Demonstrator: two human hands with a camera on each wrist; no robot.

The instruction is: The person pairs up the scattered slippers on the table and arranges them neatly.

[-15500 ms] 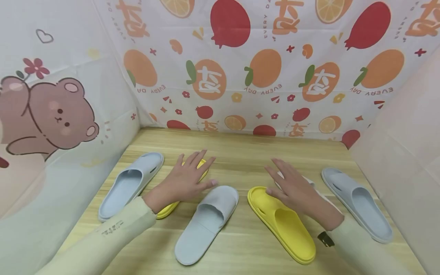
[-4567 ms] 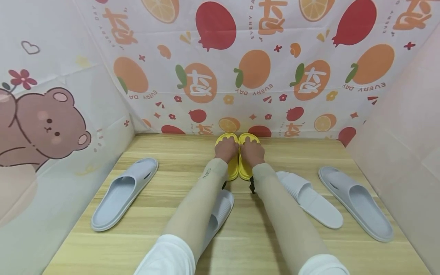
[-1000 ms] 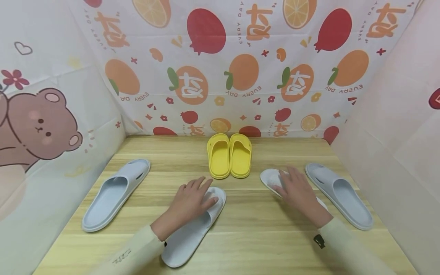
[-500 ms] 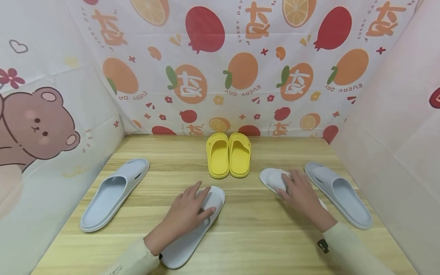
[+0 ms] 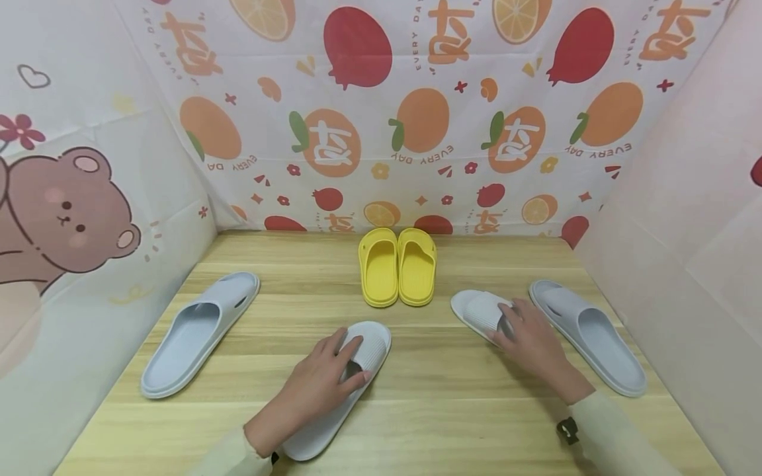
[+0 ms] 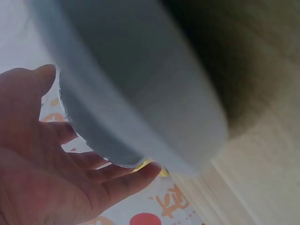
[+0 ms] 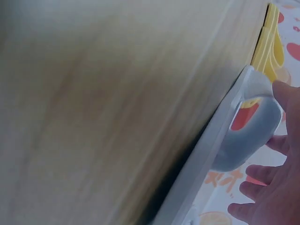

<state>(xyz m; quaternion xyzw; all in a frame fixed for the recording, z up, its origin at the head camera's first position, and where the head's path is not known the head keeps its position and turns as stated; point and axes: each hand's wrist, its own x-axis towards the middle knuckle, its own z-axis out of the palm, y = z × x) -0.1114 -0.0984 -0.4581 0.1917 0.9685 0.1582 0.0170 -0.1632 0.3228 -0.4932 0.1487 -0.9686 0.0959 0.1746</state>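
Observation:
My left hand hovers over a pale grey ribbed slipper, fingertips close to the edge of its strap. In the left wrist view the fingers are loosely spread around the strap's opening. My right hand is over the matching ribbed slipper, its fingers at the strap's edge and its palm covering part of the sole. In the right wrist view the thumb is right at the strap, the other fingers apart from one another. Neither hand grips its slipper.
Two yellow slippers stand side by side at the back of the wooden board. One blue-grey slipper lies slanted at the left, another at the right. Printed cloth walls enclose the back and sides.
The yellow slippers, earlier apart, were gripped, set together at the back and let go. Over the last second both hands drew back slightly from the ribbed straps toward the heels.

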